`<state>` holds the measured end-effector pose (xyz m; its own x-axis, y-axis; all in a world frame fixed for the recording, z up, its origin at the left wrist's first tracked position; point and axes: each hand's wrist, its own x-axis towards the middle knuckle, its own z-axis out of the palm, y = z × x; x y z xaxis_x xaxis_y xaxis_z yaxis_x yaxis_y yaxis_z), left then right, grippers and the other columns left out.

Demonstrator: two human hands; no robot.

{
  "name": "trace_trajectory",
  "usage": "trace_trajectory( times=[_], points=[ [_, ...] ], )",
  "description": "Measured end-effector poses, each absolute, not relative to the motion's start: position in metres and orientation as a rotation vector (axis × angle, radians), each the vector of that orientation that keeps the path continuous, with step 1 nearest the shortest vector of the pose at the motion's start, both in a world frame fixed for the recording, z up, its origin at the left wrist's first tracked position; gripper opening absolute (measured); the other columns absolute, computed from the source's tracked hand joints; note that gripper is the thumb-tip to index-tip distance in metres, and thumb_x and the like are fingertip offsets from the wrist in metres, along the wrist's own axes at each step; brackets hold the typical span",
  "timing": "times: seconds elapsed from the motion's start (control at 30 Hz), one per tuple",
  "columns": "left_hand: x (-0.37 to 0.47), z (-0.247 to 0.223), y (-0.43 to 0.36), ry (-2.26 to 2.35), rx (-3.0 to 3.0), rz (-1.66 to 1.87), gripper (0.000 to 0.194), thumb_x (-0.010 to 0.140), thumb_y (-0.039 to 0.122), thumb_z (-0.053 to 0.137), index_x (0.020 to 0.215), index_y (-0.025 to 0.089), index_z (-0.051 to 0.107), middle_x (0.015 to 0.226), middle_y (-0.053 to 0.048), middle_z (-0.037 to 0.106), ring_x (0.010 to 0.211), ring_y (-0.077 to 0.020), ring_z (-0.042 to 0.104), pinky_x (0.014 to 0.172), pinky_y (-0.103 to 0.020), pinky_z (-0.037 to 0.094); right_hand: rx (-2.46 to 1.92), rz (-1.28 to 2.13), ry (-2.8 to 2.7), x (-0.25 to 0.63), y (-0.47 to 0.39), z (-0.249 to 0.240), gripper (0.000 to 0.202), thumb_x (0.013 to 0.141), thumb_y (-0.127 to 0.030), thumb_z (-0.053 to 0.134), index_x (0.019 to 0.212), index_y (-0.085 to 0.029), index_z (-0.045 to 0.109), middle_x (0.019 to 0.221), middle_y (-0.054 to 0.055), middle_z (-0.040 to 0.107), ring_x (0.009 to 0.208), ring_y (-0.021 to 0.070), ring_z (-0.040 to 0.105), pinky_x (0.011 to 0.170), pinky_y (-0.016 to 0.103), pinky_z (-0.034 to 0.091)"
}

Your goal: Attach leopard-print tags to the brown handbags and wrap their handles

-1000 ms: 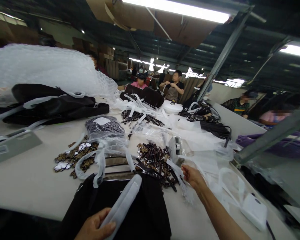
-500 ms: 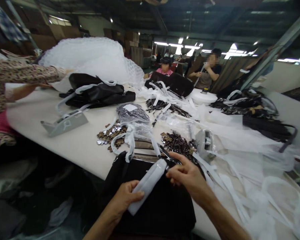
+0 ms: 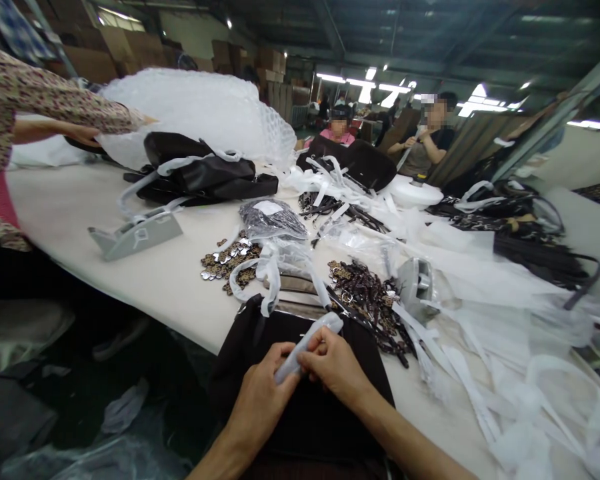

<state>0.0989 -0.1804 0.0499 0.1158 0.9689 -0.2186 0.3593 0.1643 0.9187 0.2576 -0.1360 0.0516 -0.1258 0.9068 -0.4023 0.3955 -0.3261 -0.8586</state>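
A black handbag (image 3: 310,413) lies in front of me at the table's near edge, its handles (image 3: 237,283) wrapped in white tissue. Over the bag, a narrow white wrapped strip (image 3: 307,343), perhaps a folded strap in foam sheet, is held at a slant. My left hand (image 3: 270,383) is closed round its lower end. With bent fingers my right hand (image 3: 330,363) pinches the strip's side nearer the top. What is inside the wrapping is hidden.
Leopard-print tags (image 3: 230,263) and dark keyring pieces (image 3: 365,293) lie beyond the bag. A grey tape dispenser (image 3: 137,235) is at left, another (image 3: 415,283) at right. White strips (image 3: 465,373) cover the right side. A co-worker's sleeve (image 3: 70,93) reaches in near black bags (image 3: 195,173).
My right hand has moved left and down from the bag's top edge onto the wrapped strip. The strip has turned and looks narrower. The co-worker's arm has shifted at the left.
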Motion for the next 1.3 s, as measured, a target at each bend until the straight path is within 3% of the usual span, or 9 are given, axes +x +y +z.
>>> trace_trajectory(
  times=[0.1,0.17,0.3,0.53,0.73,0.9,1.03,1.2,1.3],
  points=[
    [0.098,0.042,-0.186,1.418,1.513,0.76,0.06,0.086,0.02,0.053,0.144,0.029,0.043,0.121,-0.001,0.07,0.104,-0.0199,0.067,0.088,-0.025,0.047,-1.7,1.542,-1.369,0.257,-0.136,0.046,0.02,0.069,-0.018,0.065,0.075,-0.021,0.046,0.054,-0.005,0.062,0.039,0.0079,0.05,0.035,0.017,0.031],
    [0.098,0.038,-0.186,1.367,1.553,0.778,0.054,0.086,0.018,0.052,0.138,0.03,0.051,0.129,0.001,0.066,0.114,-0.0188,0.063,0.097,-0.024,0.043,-1.682,1.606,-1.309,0.258,-0.137,0.045,0.022,0.069,-0.022,0.066,0.077,-0.021,0.046,0.054,-0.005,0.062,0.039,0.009,0.051,0.032,0.016,0.029],
    [0.098,0.039,-0.18,1.397,1.368,0.788,0.039,0.083,0.021,0.055,0.121,0.024,0.065,0.118,0.0,0.072,0.108,-0.0188,0.066,0.093,-0.023,0.047,-1.589,1.764,-1.083,0.263,-0.146,0.048,0.033,0.066,-0.033,0.071,0.084,-0.021,0.046,0.062,-0.003,0.065,0.052,0.0132,0.06,0.031,0.016,0.033],
    [0.105,0.047,-0.181,1.398,1.278,0.852,0.036,0.082,0.022,0.055,0.116,0.022,0.068,0.113,-0.002,0.073,0.104,-0.0198,0.067,0.091,-0.026,0.049,-1.577,1.78,-0.828,0.268,-0.161,0.053,0.05,0.056,-0.037,0.082,0.082,-0.022,0.042,0.065,-0.005,0.06,0.059,0.0138,0.063,0.032,0.014,0.032],
    [0.103,0.041,-0.182,1.353,1.235,0.899,0.035,0.081,0.027,0.062,0.116,0.02,0.068,0.115,-0.005,0.072,0.107,-0.0239,0.064,0.095,-0.031,0.048,-1.638,1.688,-0.981,0.272,-0.16,0.049,0.043,0.061,-0.037,0.079,0.078,-0.021,0.043,0.066,-0.006,0.054,0.061,0.0131,0.058,0.033,0.016,0.039],
    [0.097,0.034,-0.176,1.128,0.697,0.983,0.061,0.075,0.039,0.073,0.127,0.012,0.052,0.11,-0.015,0.07,0.088,-0.024,0.07,0.071,-0.031,0.057,-1.651,1.549,-1.177,0.279,-0.166,0.042,0.037,0.065,-0.037,0.078,0.076,-0.021,0.046,0.06,-0.009,0.047,0.048,0.0081,0.046,0.032,0.017,0.037],
    [0.097,0.034,-0.175,1.034,0.568,0.929,0.062,0.076,0.039,0.074,0.125,0.012,0.045,0.093,-0.011,0.07,0.067,-0.017,0.069,0.057,-0.025,0.057,-1.705,1.665,-1.196,0.282,-0.177,0.043,0.037,0.073,-0.048,0.071,0.072,-0.018,0.05,0.051,-0.006,0.053,0.037,0.0066,0.042,0.03,0.016,0.026],
    [0.1,0.023,-0.183,1.056,0.848,0.81,0.06,0.081,0.053,0.067,0.123,0.016,0.044,0.085,-0.006,0.067,0.048,-0.013,0.064,0.043,-0.022,0.053,-1.435,1.873,-0.996,0.268,-0.185,0.049,0.05,0.081,-0.059,0.063,0.089,-0.011,0.067,0.082,0.008,0.069,0.069,0.0159,0.066,0.055,0.023,0.051],
    [0.101,0.022,-0.186,1.042,0.932,0.786,0.061,0.085,0.057,0.061,0.127,0.017,0.04,0.075,-0.003,0.066,0.045,-0.0144,0.064,0.038,-0.021,0.051,-1.188,1.957,-0.867,0.256,-0.184,0.051,0.053,0.086,-0.062,0.057,0.091,-0.01,0.068,0.076,0.006,0.068,0.061,0.014,0.063,0.062,0.028,0.051]
  ],
)
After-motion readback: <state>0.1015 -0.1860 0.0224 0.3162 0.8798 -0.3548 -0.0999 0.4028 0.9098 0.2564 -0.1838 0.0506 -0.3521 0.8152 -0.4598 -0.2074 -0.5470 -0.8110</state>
